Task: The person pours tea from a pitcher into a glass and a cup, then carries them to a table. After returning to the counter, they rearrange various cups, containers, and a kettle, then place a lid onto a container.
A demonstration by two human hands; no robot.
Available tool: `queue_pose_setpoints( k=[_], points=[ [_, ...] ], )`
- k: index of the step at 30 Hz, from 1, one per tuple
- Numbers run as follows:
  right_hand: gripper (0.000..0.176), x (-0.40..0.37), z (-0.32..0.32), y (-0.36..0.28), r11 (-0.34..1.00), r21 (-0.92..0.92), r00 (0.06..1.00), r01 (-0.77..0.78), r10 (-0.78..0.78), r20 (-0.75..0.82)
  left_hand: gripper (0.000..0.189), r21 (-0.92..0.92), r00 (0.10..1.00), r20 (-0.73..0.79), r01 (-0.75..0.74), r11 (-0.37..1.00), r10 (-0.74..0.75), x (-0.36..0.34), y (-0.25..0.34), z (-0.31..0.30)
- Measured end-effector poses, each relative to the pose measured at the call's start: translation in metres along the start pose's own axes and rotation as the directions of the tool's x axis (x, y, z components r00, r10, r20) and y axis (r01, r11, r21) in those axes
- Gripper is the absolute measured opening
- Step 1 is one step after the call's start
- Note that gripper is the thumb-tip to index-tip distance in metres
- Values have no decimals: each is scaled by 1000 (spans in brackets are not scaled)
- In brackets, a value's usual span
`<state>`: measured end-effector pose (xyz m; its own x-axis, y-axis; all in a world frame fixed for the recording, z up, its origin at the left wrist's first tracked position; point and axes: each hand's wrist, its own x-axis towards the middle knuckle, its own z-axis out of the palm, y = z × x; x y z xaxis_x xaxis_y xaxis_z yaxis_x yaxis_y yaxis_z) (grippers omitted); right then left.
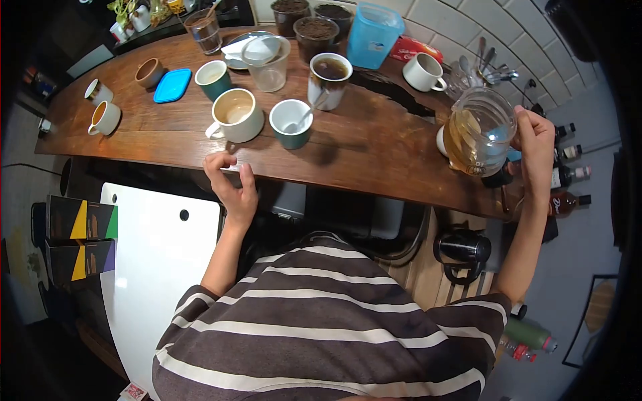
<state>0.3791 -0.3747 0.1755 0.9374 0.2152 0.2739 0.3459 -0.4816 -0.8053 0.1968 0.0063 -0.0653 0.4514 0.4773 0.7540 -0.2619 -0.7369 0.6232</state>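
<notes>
My right hand grips the handle of a glass pitcher that holds an amber liquid, at the right end of the wooden counter. My left hand is at the counter's front edge with its fingers apart, holding nothing. Just above it stands a cream mug with some light brown liquid inside. To its right is a green and white cup with a spoon in it. Behind that cup stands a tall white and brown cup of dark liquid.
A white cup and a blue container stand at the back. Plastic cups, a green cup and a blue lid lie further left. Bottles line the right side; a black kettle sits below.
</notes>
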Motion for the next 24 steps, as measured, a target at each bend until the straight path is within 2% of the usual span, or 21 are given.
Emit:
queue_pose_setpoints(
  k=[2,4,6,9,10,12,18,20,24],
  points=[
    [42,2,-25,17,999,-1,999,37,-37,14,23,-18,1000,11,-11,1000,11,-10,11,6],
    [42,3,-44,27,993,-100,997,68,-64,52,23,-5,999,32,-39,999,39,-17,19,12],
    [42,2,-60,35,986,-153,998,70,-68,16,22,2,998,62,-15,1000,14,-25,27,20],
    [41,12,-85,55,933,-330,988,145,-117,103,20,-24,996,85,8,1000,-6,-35,39,34],
    [41,15,-90,58,932,-335,989,135,-108,99,19,-23,995,102,17,1000,-14,-38,43,39],
    [41,21,-98,63,901,-385,972,198,-131,195,19,-29,993,117,12,999,-8,-43,52,50],
    [43,52,-107,96,900,-357,951,248,-157,266,22,-55,980,201,25,998,-13,-55,70,78],
    [42,61,-107,103,880,-359,929,312,-204,307,24,-117,966,254,80,990,-48,-55,77,88],
    [41,78,-102,111,825,-403,902,396,-267,339,22,-64,958,274,108,992,-86,-64,77,105]
  ],
)
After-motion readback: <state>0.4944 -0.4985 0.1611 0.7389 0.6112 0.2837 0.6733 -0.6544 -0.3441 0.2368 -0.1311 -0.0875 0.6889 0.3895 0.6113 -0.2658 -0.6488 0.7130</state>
